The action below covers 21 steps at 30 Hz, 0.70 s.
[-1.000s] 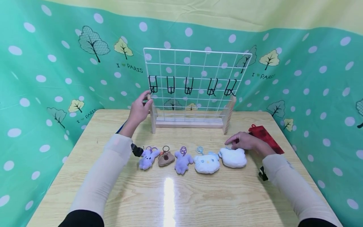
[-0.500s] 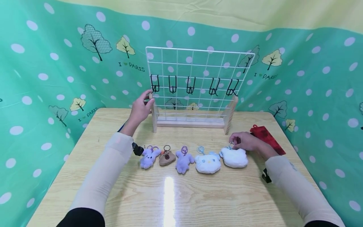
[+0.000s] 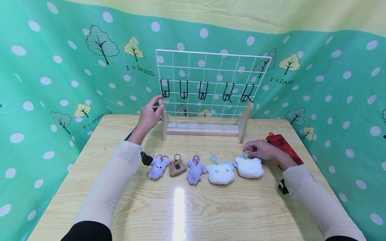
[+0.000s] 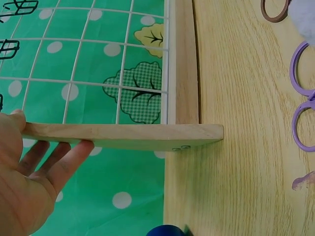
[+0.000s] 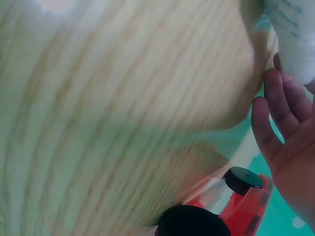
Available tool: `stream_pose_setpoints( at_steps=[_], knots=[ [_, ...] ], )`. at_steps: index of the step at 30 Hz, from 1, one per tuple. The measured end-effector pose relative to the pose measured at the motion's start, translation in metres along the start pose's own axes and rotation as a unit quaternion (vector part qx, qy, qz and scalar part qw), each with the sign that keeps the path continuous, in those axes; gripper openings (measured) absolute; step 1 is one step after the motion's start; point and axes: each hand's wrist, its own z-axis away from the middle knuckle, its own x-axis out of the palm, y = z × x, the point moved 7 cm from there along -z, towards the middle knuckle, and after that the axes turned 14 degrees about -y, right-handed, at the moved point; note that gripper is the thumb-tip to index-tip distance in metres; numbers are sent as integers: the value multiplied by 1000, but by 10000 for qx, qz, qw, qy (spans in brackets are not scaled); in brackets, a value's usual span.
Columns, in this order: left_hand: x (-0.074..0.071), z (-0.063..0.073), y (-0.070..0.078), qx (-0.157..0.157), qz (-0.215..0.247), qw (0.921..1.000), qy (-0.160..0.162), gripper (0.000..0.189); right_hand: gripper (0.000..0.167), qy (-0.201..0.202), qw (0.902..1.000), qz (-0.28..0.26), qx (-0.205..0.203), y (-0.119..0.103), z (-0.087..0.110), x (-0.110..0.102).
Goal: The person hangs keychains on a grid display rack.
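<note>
My left hand (image 3: 149,114) grips the left wooden upright of a white wire grid rack (image 3: 203,131); in the left wrist view its thumb and fingers lie on either side of the upright (image 4: 123,132). At the right, my right hand (image 3: 260,149) pinches the key ring (image 3: 246,154) of a white plush keychain (image 3: 249,168), which lies on the table. Further left in the row lie a white cat-face plush keychain (image 3: 221,174), a purple plush keychain (image 3: 195,172), a brown one (image 3: 177,168) and a lilac one (image 3: 157,168). In the right wrist view, white plush (image 5: 298,39) hides my fingertips.
Several black hooks (image 3: 202,95) hang in a line on the grid. A red pouch (image 3: 283,147) lies right of my right hand. Behind the wooden table (image 3: 135,207) hangs a green dotted curtain (image 3: 39,100).
My right hand has lifted slightly at the white plush keychain's ring, which now stands raised at the fingertips. My left hand keeps its grip on the rack. The view has shifted a little.
</note>
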Motion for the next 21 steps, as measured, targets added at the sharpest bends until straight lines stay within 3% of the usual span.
stream_pose_setpoints(
  at_steps=[21],
  knots=[
    [1, 1, 0, -22, 69, 10000, -48, 53, 20, 594, 9958, 598, -364, -35, 23, -29]
  ],
)
